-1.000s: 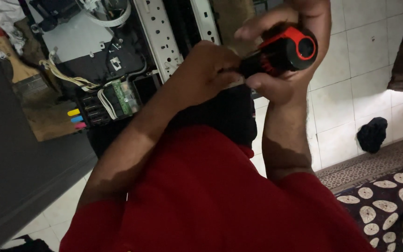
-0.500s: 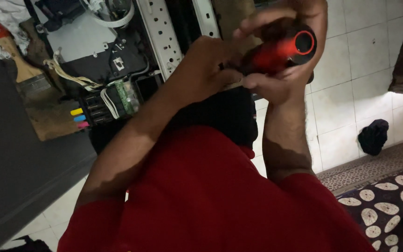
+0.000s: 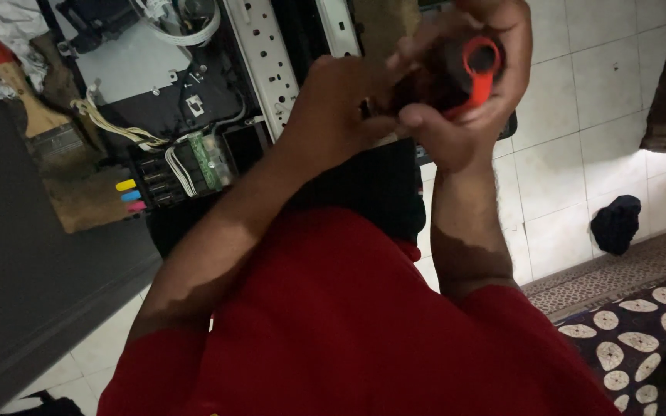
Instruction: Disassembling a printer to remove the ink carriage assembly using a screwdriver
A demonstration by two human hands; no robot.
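holding a black and red screwdriver handle (image 3: pixel 460 73) with both hands, a person in a red shirt (image 3: pixel 348 323) looks down over an opened printer (image 3: pixel 171 100). the right hand (image 3: pixel 464 108) is wrapped around the handle, fingers curled closed over its far side and thumb pressed along the near side, with the red end cap facing the camera. the left hand (image 3: pixel 341 108) is closed too, its fingertips pinching the front end of the same tool, just left of the right hand; what exactly it pinches there is hidden by the fingers. the tool sits high in the picture, held in the air above the printer's right part and a white tiled floor (image 3: pixel 580 139).

to the left, the printer's inside is bare: a small green circuit board (image 3: pixel 208 158) with white wires (image 3: pixel 109 123) running to it, and yellow, blue and pink ink tabs (image 3: pixel 129 196) at its left edge. a long white perforated strip (image 3: pixel 264 54) runs along the printer's upper part. a wooden-handled paintbrush (image 3: pixel 36 115) lies at far left beside crumpled white cloth (image 3: pixel 1 23). a dark bundle of cloth (image 3: pixel 617 223) lies on the tiles at right, and a dark patterned rug (image 3: pixel 641 339) fills the lower right corner.
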